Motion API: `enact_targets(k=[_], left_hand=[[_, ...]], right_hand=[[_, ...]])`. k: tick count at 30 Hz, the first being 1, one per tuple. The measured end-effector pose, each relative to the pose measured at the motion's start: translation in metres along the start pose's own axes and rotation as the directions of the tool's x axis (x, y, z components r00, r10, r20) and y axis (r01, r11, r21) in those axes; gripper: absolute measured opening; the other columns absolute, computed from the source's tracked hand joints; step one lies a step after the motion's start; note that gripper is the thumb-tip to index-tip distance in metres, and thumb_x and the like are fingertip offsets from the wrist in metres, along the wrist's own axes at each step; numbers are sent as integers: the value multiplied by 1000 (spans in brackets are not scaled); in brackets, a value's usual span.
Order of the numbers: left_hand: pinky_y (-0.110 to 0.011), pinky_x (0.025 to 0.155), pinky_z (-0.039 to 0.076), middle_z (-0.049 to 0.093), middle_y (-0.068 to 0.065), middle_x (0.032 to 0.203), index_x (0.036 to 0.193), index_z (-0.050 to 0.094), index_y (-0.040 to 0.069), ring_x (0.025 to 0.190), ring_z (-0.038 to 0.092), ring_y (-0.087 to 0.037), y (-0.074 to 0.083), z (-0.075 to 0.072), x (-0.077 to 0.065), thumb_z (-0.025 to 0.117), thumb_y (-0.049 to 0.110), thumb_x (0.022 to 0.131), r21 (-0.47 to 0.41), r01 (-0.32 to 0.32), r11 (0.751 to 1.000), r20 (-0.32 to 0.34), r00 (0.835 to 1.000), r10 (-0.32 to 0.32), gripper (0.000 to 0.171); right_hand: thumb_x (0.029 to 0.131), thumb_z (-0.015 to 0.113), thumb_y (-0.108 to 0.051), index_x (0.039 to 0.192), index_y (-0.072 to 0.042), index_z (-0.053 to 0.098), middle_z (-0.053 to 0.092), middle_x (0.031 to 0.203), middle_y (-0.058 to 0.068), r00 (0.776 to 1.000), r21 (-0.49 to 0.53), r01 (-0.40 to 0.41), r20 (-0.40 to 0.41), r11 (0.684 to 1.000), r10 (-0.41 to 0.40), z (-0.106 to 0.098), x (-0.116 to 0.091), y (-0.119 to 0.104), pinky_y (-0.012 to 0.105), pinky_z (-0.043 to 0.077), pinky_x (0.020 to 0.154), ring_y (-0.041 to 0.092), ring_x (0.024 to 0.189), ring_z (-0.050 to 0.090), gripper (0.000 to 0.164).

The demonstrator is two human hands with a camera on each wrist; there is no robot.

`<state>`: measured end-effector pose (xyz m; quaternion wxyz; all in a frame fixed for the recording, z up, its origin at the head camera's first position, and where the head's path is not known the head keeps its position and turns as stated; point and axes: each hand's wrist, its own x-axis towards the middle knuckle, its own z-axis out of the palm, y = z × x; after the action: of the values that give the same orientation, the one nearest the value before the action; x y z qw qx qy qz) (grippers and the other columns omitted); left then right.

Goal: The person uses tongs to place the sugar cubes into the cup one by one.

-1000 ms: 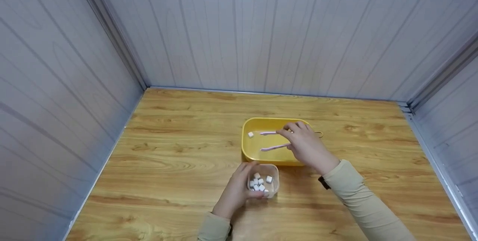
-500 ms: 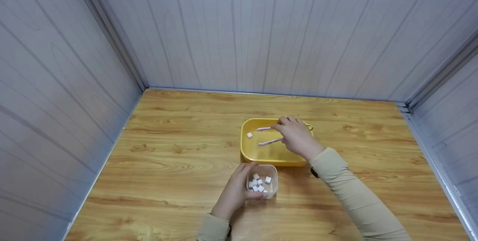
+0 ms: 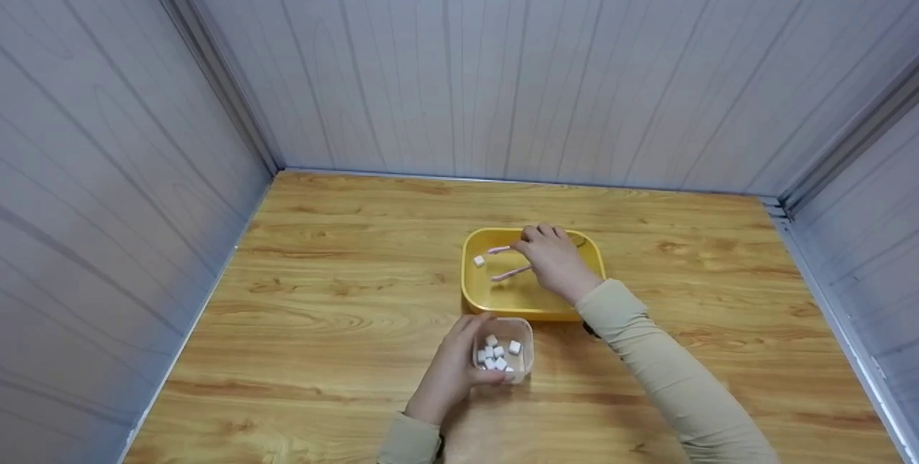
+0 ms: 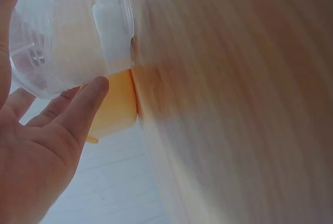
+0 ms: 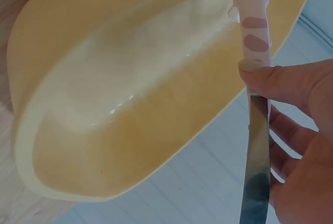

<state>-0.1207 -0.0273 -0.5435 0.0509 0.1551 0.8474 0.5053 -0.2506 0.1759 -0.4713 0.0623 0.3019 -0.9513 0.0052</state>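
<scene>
A small clear plastic container (image 3: 523,369) stands on the table with several white cubes (image 3: 500,351) inside. My left hand (image 3: 446,369) grips it from the left, thumb at the near side and fingers at the far side. Metal tongs (image 5: 258,156) with pink-and-white tips are pinched in my right hand (image 3: 557,261), over a yellow basin (image 3: 467,288). Their two arms are spread apart, with nothing between the tips. A single white cube (image 3: 479,261) lies at the basin's left end, just left of the tips. My right hand hides part of the basin floor.
The wood-grain table (image 3: 344,291) extends on both sides of the basin. Pale panelled walls (image 3: 481,69) enclose it at the back, left and right. The container sits right in front of the basin's near wall.
My right hand has moved left with the tongs, bringing their spread tips closer to the lone cube. My left hand stays on the container.
</scene>
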Motion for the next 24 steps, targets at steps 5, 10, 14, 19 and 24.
enact_targets(k=[5,10,14,19,24], left_hand=[[-41,106,37,50,-5,128,140,45,14,120,48,-21,-1,0,-1,87,37,62,33,-72,997,-23,997,73,92],[-40,106,37,51,-5,127,140,46,13,119,49,-22,-2,1,-1,87,37,61,41,-84,996,-32,996,85,92],[-41,106,36,51,-6,127,140,46,13,119,48,-23,-2,0,-1,86,37,61,27,-77,997,-31,996,78,92],[-42,107,35,50,-7,129,140,46,14,120,47,-22,-1,0,-1,87,35,61,21,-64,998,-29,997,65,91],[-41,106,36,51,-6,129,139,47,15,120,48,-22,-1,1,-1,87,37,60,40,-66,997,-29,997,67,91]], right_hand=[[84,68,5,115,-14,69,58,105,8,999,-37,25,-37,999,-26,6,5,-3,45,42,85,28,97,49,37],[78,72,8,115,-13,69,57,104,8,999,-47,32,-38,998,-33,10,9,-6,45,42,84,29,96,48,42],[74,76,5,115,-13,69,57,105,8,999,-50,20,-27,999,-22,11,12,-7,44,41,85,28,97,48,46],[74,77,4,116,-14,69,58,107,8,1000,-66,15,-22,998,-16,13,16,-7,45,41,88,28,100,49,46],[79,74,2,114,-14,69,57,106,9,999,-94,24,-31,995,-27,17,17,-9,45,41,89,29,98,49,39]])
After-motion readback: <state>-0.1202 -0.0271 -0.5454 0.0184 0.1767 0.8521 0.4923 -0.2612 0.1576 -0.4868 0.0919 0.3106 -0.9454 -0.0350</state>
